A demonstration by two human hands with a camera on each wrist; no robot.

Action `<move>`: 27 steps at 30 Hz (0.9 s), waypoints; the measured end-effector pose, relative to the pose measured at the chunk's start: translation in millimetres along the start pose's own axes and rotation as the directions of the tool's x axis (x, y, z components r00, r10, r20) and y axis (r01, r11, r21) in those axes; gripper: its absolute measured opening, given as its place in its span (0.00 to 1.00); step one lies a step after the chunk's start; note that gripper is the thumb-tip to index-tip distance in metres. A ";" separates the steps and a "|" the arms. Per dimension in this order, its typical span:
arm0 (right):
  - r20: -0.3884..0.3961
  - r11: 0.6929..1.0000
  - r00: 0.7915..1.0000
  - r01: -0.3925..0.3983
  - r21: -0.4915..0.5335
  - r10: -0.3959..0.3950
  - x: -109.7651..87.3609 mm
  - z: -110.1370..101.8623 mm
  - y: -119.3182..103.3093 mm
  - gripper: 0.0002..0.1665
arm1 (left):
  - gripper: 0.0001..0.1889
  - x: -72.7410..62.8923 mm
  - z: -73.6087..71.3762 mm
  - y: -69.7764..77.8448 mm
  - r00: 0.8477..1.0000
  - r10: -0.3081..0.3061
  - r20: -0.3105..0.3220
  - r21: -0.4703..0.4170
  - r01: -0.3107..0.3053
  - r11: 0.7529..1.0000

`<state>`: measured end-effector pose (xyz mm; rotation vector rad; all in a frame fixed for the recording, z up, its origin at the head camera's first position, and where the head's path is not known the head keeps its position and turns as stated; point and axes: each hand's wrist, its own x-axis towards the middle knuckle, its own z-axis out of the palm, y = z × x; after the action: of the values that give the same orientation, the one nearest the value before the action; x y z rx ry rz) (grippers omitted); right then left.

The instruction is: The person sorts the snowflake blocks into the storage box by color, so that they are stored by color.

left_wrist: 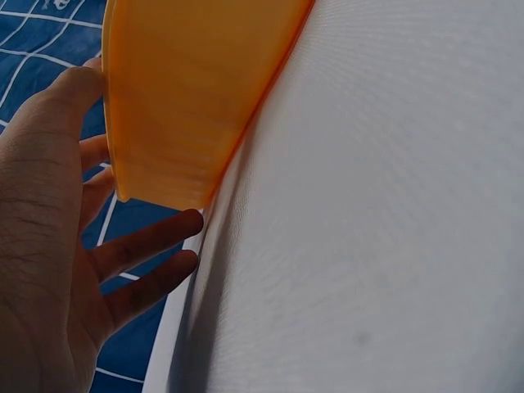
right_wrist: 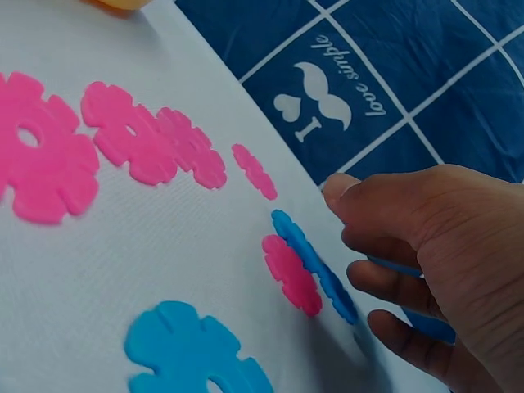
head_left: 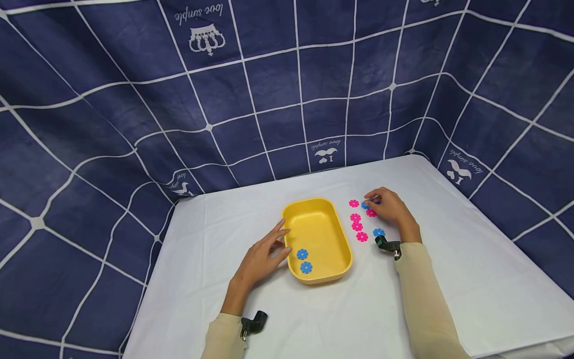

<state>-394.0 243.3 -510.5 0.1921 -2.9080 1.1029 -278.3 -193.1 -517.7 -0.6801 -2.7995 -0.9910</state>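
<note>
A yellow tray stands on the table, with two blue flower-shaped discs in its near left corner. My left hand is at the tray's left side, fingertips right at the rim; the left wrist view shows its fingers spread beside the outer wall. To the right of the tray, my right hand hovers low over a blue flower disc, its fingers loosely bent and apart. That disc leans beside a pink flower disc; the hand partly hides both from the head view.
Several pink flower discs lie in a loose row between the tray and my right hand. Another blue disc rests by the right wrist camera. White cloth covers the table; a navy checked curtain rises behind it.
</note>
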 end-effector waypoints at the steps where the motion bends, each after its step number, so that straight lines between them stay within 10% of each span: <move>1: -0.003 1.000 1.000 -0.004 -0.005 0.004 0.1 0.2 -0.3 0.19 | 0.31 0.0 0.0 0.2 1.000 0.000 -0.001 0.000 0.000 1.000; 27: -0.007 0.991 0.995 -0.104 -0.080 0.103 0.6 10.6 0.1 0.25 | 0.30 -0.4 -0.4 2.4 1.000 -0.011 0.003 -0.024 0.011 1.000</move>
<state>-394.4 236.4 -518.5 0.0380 -2.9829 0.9950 -276.9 -191.8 -516.1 -0.6696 -2.8010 -1.0278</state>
